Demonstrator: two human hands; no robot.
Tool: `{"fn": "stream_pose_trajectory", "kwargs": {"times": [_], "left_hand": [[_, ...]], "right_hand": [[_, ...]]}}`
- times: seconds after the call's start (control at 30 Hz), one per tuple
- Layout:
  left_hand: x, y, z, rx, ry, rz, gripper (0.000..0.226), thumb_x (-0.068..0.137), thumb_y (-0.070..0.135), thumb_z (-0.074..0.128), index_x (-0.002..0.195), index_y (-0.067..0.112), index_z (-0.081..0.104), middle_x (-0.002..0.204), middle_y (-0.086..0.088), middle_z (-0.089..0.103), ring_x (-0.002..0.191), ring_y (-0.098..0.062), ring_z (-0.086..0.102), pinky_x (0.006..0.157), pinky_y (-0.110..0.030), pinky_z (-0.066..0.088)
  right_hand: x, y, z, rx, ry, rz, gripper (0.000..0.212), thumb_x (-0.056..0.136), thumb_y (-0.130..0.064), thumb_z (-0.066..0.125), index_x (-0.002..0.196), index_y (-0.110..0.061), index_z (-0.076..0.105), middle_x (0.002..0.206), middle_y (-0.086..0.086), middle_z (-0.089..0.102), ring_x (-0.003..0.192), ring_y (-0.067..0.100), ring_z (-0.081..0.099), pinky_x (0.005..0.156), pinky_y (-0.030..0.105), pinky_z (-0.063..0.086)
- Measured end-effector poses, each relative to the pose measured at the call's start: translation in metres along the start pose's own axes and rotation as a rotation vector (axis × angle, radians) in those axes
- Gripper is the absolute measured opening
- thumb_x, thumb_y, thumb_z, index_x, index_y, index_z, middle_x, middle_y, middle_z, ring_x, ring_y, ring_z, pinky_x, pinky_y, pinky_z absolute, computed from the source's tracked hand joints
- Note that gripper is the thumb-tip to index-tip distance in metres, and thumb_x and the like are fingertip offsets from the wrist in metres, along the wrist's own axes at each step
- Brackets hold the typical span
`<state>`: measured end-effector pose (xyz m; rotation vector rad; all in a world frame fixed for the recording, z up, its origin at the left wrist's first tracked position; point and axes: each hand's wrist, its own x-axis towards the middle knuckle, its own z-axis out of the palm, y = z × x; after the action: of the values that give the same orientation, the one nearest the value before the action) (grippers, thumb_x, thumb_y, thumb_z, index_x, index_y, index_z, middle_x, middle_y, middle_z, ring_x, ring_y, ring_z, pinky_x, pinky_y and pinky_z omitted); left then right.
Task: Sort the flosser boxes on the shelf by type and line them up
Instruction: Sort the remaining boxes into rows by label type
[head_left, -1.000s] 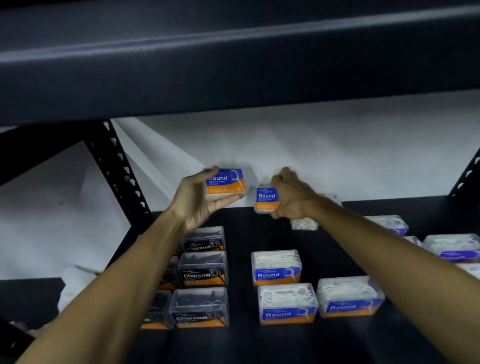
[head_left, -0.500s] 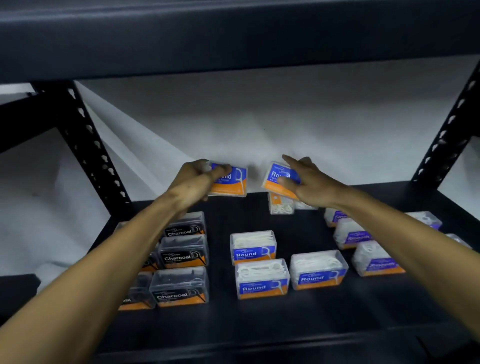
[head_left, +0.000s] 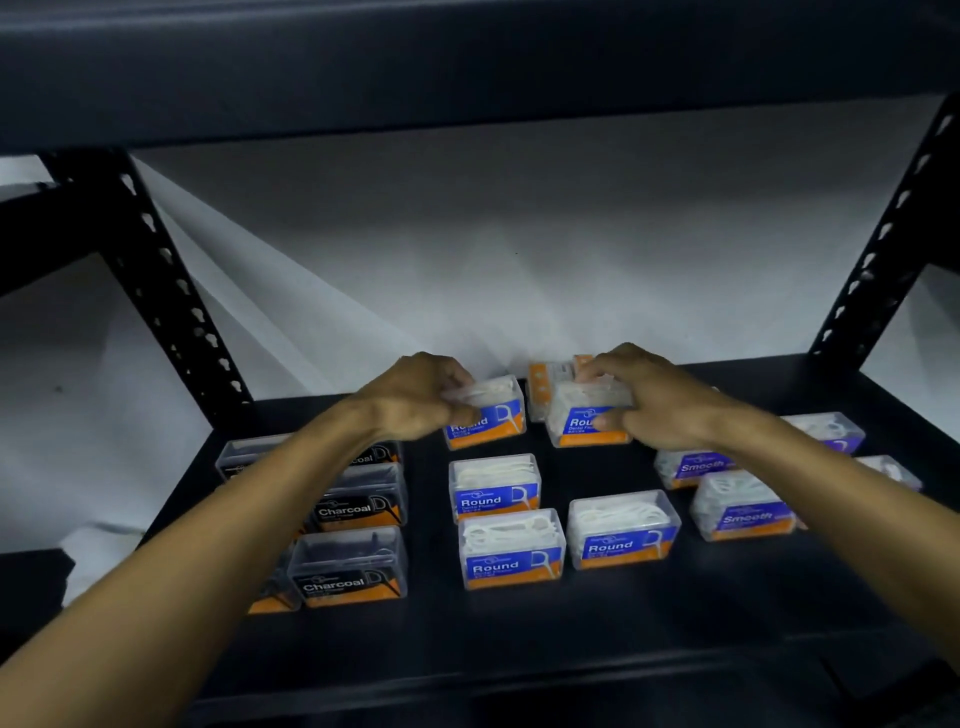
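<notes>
My left hand (head_left: 415, 397) grips a clear Round flosser box (head_left: 488, 415) with a blue and orange label, resting on the black shelf (head_left: 571, 623) at the back of the middle column. My right hand (head_left: 654, 400) grips a second Round box (head_left: 576, 418) just to its right, in front of another box (head_left: 545, 382) standing on its end. Three more Round boxes (head_left: 493, 488) (head_left: 511, 548) (head_left: 621, 530) sit in front. Black Charcoal boxes (head_left: 358, 501) (head_left: 348, 566) line the left side. Purple Smooth boxes (head_left: 743, 506) lie on the right, partly behind my right forearm.
A black upper shelf beam (head_left: 467, 67) hangs low overhead. Perforated black uprights stand at the left (head_left: 171, 291) and right (head_left: 883, 244). White sheeting (head_left: 519, 249) backs the shelf. The shelf's front lip (head_left: 519, 691) runs along the bottom.
Both hands have brought their Round boxes down from the air onto the back of the shelf, labels now facing front. The camera view has shifted to the right and downward.
</notes>
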<state>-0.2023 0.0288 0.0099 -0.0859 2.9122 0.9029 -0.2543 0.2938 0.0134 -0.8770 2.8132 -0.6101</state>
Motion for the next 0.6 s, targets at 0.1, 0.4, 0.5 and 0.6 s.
{"fn": "stream_pose_trajectory", "kwargs": {"times": [0.1,0.4,0.5,0.6], "left_hand": [[0.002,-0.001,0.006,0.052,-0.068,0.020,0.032,0.084,0.036,0.073,0.111,0.028,0.058,0.110,0.008,0.064,0.097,-0.006,0.060,0.075,-0.021,0.046],[0.007,-0.004,0.019,0.174,-0.162,0.046,0.040,0.086,0.038,0.069,0.122,0.022,0.057,0.121,0.005,0.061,0.107,-0.013,0.057,0.092,-0.034,0.049],[0.008,-0.006,0.022,0.175,-0.180,0.044,0.040,0.088,0.037,0.068,0.122,0.022,0.056,0.120,0.006,0.060,0.106,-0.011,0.057,0.089,-0.030,0.047],[0.009,-0.008,0.024,0.159,-0.183,0.050,0.039,0.087,0.036,0.069,0.121,0.022,0.057,0.119,0.006,0.061,0.105,-0.010,0.057,0.086,-0.028,0.047]], "right_hand": [[-0.005,0.001,0.004,-0.029,-0.038,0.010,0.047,0.083,-0.025,0.069,0.124,-0.034,0.048,0.128,-0.005,0.050,0.114,0.015,0.048,0.096,0.035,0.043],[-0.013,-0.003,0.013,-0.088,-0.096,0.008,0.049,0.084,-0.025,0.068,0.128,-0.035,0.046,0.131,-0.007,0.052,0.111,0.014,0.050,0.087,0.031,0.044],[-0.013,-0.002,0.015,-0.103,-0.108,-0.002,0.049,0.085,-0.025,0.067,0.128,-0.036,0.046,0.132,-0.007,0.051,0.110,0.013,0.049,0.084,0.029,0.041],[-0.014,-0.004,0.016,-0.102,-0.126,0.000,0.050,0.084,-0.025,0.068,0.127,-0.035,0.047,0.131,-0.007,0.051,0.111,0.013,0.049,0.087,0.031,0.043]]}}
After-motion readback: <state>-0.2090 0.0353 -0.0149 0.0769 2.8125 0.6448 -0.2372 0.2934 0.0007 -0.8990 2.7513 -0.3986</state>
